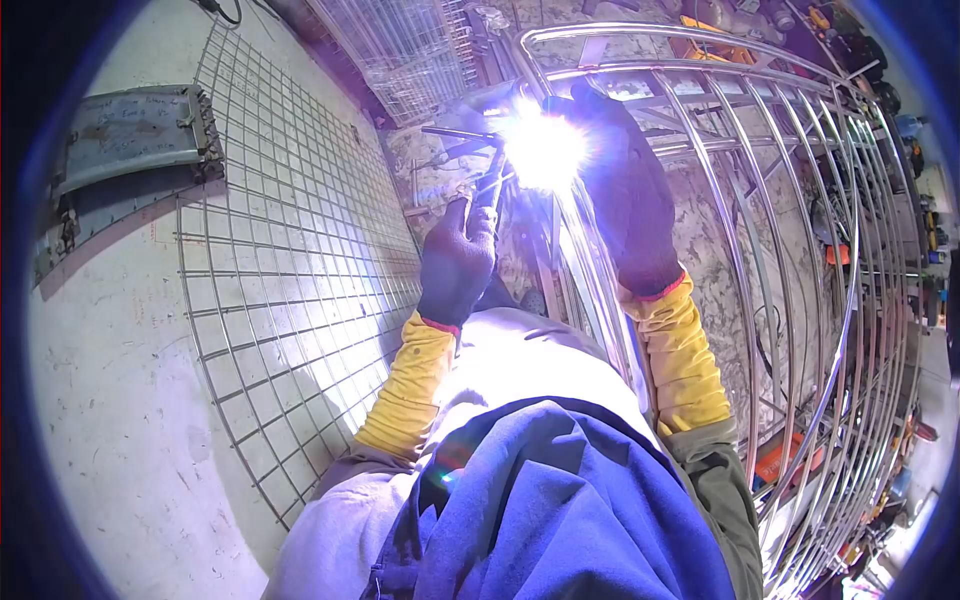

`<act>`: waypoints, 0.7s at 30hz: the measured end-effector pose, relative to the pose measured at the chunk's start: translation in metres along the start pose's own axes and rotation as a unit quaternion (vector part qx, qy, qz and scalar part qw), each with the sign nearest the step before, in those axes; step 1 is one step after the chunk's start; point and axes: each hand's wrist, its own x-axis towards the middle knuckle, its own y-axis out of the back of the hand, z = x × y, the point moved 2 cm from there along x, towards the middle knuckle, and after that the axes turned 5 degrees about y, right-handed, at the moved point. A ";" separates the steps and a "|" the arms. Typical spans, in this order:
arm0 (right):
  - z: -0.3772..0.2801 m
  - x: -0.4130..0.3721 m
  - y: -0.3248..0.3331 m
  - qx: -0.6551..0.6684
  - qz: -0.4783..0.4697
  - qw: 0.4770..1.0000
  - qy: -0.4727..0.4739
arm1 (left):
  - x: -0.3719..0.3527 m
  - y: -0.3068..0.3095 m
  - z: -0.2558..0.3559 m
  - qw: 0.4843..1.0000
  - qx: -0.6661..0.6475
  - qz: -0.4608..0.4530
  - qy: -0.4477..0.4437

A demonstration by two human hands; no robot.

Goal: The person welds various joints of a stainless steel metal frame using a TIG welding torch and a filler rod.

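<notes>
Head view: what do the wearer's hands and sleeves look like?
Left hand and right hand both wear dark gloves with a thin red edge at the wrist. Next come yellow, wrinkled sleeves. Past the yellow, the right upper sleeve looks olive-grey. Glare tints the colours; no cables or lettering made out on them.

Our L forearm (405, 372) & R forearm (688, 350), both yellow-sleeved, extend fwd in front of us, roughly parallel, wrists approx. straight. Our L hand (455, 265), dark-gloved, is up w/ fingers curled in a closed grip, thumb side on top. Our R hand (640, 205), also dark-gloved, reaches a bit further fwd, fingertips lost in glare, so can't tell their exact pose.
</notes>
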 end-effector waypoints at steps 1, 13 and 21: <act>0.002 -0.003 0.001 -0.017 0.002 1.000 -0.017 | 0.000 0.000 -0.003 1.000 -0.007 -0.004 0.005; -0.008 -0.065 0.003 -0.030 0.038 0.973 -0.225 | 0.018 0.011 -0.076 0.821 -0.517 -0.022 0.242; -0.048 -0.068 0.002 0.076 -0.004 0.895 -0.439 | 0.021 -0.007 -0.193 0.706 -0.678 -0.029 0.203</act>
